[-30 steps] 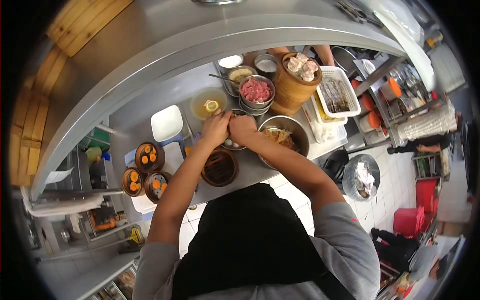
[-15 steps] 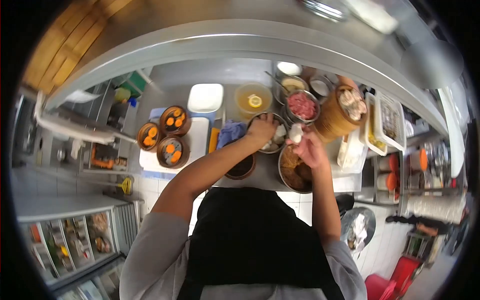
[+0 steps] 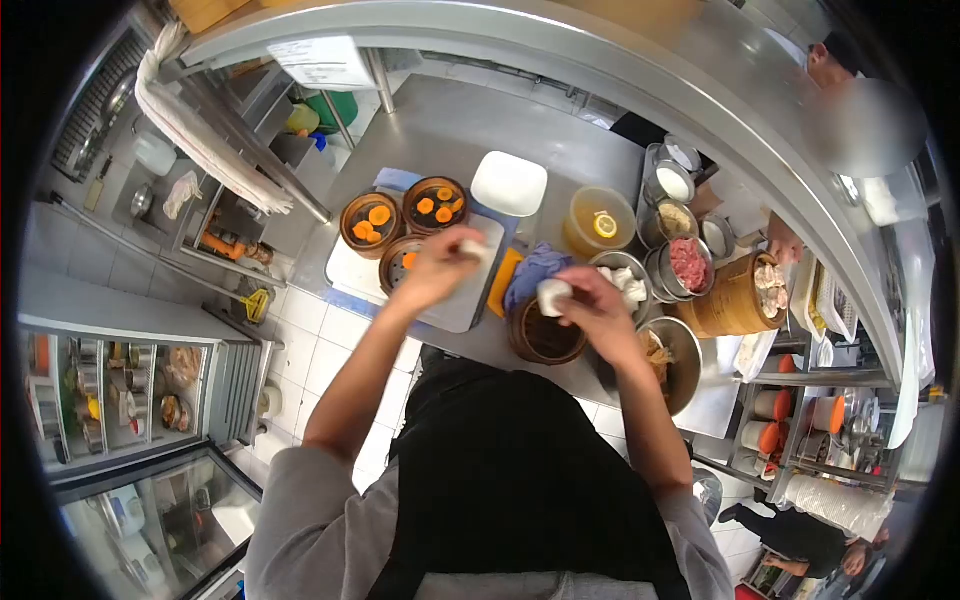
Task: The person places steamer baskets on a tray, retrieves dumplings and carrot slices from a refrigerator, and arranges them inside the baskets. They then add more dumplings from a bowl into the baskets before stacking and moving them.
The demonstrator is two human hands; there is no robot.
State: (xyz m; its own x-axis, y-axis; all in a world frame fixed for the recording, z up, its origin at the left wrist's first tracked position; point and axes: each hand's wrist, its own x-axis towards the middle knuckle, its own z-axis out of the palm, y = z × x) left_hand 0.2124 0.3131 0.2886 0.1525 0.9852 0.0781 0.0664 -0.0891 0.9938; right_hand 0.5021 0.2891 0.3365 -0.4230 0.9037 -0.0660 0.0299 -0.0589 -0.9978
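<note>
My left hand (image 3: 437,270) is closed in a pinch on a small white piece (image 3: 474,250), over the board beside the steamer baskets. Below its fingers a round steamer basket (image 3: 392,268) with carrot slices is partly hidden. Two more baskets with carrot slices, one on the left (image 3: 370,222) and one behind (image 3: 435,204), stand close by. My right hand (image 3: 598,308) grips a larger white chunk (image 3: 553,297) above a dark round basket (image 3: 545,340). Behind that hand, a metal bowl (image 3: 610,260) contains more white pieces (image 3: 630,287). The exact kind of these pieces does not show.
A blue cloth (image 3: 538,272) lies between the white board (image 3: 470,310) and the bowls. Nearby are a white tub (image 3: 509,184), a lemon-slice container (image 3: 600,220), raw meat (image 3: 688,263), a bamboo steamer (image 3: 728,297) and a large metal bowl (image 3: 682,370). Another person's hand (image 3: 784,242) shows at right.
My left hand has left the bowl of white pieces and moved left to the carrot baskets with a piece. My right hand has shifted left over the dark basket. The camera view has turned.
</note>
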